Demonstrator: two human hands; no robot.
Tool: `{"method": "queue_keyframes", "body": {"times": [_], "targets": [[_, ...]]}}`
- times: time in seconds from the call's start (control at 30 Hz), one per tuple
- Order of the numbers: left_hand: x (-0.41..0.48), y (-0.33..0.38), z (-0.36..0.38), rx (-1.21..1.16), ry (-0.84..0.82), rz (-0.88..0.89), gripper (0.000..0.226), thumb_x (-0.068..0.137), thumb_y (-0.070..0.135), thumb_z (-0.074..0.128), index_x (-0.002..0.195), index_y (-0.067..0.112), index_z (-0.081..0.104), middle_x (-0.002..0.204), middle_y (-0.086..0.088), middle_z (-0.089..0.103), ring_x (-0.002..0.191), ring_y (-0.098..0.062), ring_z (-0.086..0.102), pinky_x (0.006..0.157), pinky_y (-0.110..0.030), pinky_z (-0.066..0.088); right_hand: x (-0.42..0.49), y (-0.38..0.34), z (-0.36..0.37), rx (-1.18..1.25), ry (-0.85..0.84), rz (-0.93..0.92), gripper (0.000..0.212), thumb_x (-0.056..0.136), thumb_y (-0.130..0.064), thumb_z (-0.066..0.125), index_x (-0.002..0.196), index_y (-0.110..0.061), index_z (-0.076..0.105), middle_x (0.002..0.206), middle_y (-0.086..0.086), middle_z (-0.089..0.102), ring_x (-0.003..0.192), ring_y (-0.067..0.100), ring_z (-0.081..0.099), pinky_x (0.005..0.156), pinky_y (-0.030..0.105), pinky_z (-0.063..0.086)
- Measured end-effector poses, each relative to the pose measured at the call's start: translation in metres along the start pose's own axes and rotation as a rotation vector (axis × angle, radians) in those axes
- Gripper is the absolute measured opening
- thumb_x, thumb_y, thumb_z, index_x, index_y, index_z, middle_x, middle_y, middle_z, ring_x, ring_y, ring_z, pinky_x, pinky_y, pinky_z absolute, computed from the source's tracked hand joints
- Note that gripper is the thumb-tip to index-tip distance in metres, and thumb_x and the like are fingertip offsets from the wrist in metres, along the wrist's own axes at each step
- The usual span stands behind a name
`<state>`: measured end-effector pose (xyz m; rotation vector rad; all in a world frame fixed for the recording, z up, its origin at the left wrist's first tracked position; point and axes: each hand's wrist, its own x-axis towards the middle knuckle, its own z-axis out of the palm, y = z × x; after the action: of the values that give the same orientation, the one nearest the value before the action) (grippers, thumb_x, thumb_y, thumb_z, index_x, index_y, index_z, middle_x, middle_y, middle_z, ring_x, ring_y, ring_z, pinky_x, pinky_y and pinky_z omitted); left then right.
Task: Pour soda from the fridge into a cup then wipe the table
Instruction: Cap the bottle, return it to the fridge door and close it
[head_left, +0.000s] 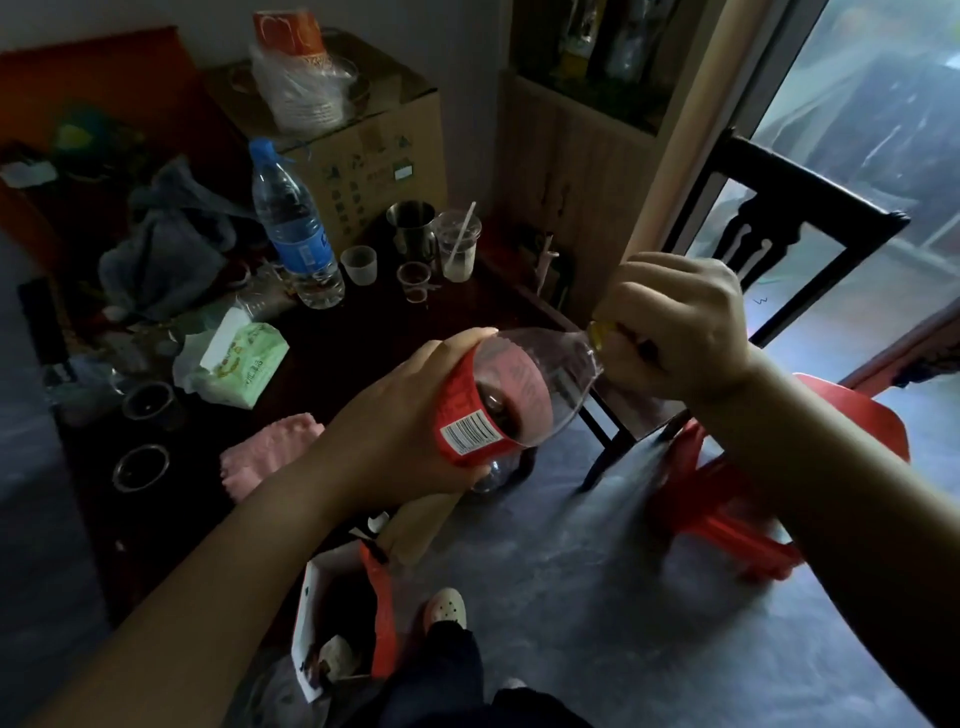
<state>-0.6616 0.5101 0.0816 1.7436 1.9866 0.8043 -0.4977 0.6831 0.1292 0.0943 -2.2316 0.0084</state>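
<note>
Soda bottle (498, 400), red barcoded label unreadable, gripped by left hand (395, 431); right hand (675, 322) closed around its cap

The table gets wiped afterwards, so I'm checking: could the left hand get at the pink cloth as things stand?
Probably not yet. The left hand is wrapped around the soda bottle while the right hand is on the cap. The pink cloth lies uncovered on the table beside the left wrist, so it looks easy once freed.

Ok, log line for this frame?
phase: uncapping | left hand: grips soda bottle | right hand: on cap | pink cloth: on table
</note>
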Motion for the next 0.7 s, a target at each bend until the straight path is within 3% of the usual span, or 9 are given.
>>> {"method": "queue_keyframes", "body": {"times": [0.13, 0.23, 0.33, 0.43, 0.53, 0.6, 0.7], "targets": [[-0.009, 0.009, 0.013, -0.020, 0.089, -0.005, 0.107, 0.059, 0.031, 0.085, 0.144, 0.038, 0.019, 0.141, 0.012, 0.039, 0.118, 0.003, 0.044, 0.083, -0.012, 0.041, -0.003, -0.025, -0.012, -0.093, -0.042, 0.266, 0.029, 0.084, -0.014, 0.044, 0.059, -0.018, 0.032, 0.051, -0.009, 0.024, 0.044, 0.014, 0.026, 0.043, 0.022, 0.025], [-0.014, 0.015, 0.023, 0.011, 0.122, -0.001, 0.106, 0.060, 0.033, 0.084, 0.141, 0.043, 0.016, 0.138, 0.012, 0.038, 0.119, -0.006, 0.047, 0.084, -0.029, 0.049, -0.012, -0.040, -0.019, -0.199, -0.076, 0.529, 0.031, 0.085, -0.022, 0.045, 0.058, -0.022, 0.030, 0.044, -0.009, 0.020, 0.037, 0.011, 0.026, 0.041, 0.020, 0.023], [-0.015, 0.021, 0.030, 0.014, 0.100, 0.016, 0.106, 0.060, 0.039, 0.084, 0.140, 0.046, 0.014, 0.139, 0.014, 0.037, 0.120, -0.007, 0.047, 0.083, -0.030, 0.047, -0.021, -0.052, -0.025, -0.261, -0.048, 0.687, 0.036, 0.088, -0.027, 0.050, 0.056, -0.024, 0.033, 0.041, -0.010, 0.022, 0.036, 0.002, 0.028, 0.043, 0.010, 0.025], [-0.012, 0.023, 0.031, -0.039, 0.049, 0.046, 0.107, 0.059, 0.035, 0.086, 0.137, 0.048, 0.014, 0.140, 0.015, 0.037, 0.121, -0.010, 0.049, 0.085, -0.035, 0.050, -0.028, -0.066, -0.033, -0.204, 0.034, 0.692, 0.040, 0.092, -0.043, 0.051, 0.062, -0.017, 0.047, 0.046, -0.013, 0.030, 0.039, 0.005, 0.031, 0.044, 0.012, 0.029], [-0.012, 0.023, 0.027, -0.119, -0.005, 0.102, 0.106, 0.056, 0.037, 0.085, 0.136, 0.051, 0.016, 0.135, 0.024, 0.035, 0.118, -0.006, 0.048, 0.086, -0.034, 0.050, -0.030, -0.079, -0.047, -0.180, -0.004, 0.580, 0.047, 0.093, -0.048, 0.045, 0.076, -0.006, 0.060, 0.061, -0.012, 0.040, 0.054, 0.005, 0.032, 0.051, 0.013, 0.025], [-0.010, 0.023, 0.024, -0.097, -0.044, 0.160, 0.104, 0.053, 0.047, 0.080, 0.135, 0.053, 0.016, 0.133, 0.026, 0.035, 0.117, -0.006, 0.048, 0.085, -0.033, 0.049, -0.029, -0.084, -0.056, -0.238, -0.049, 0.560, 0.038, 0.090, -0.039, 0.053, 0.072, -0.006, 0.058, 0.063, -0.011, 0.038, 0.058, 0.005, 0.031, 0.052, 0.015, 0.023], [-0.011, 0.019, 0.020, -0.065, -0.055, 0.222, 0.105, 0.056, 0.040, 0.084, 0.136, 0.050, 0.017, 0.137, 0.019, 0.038, 0.120, -0.010, 0.048, 0.086, -0.036, 0.048, -0.023, -0.096, -0.058, -0.317, -0.067, 0.655, 0.028, 0.083, -0.029, 0.055, 0.063, -0.011, 0.047, 0.053, -0.011, 0.028, 0.052, 0.016, 0.028, 0.047, 0.017, 0.022]]}}
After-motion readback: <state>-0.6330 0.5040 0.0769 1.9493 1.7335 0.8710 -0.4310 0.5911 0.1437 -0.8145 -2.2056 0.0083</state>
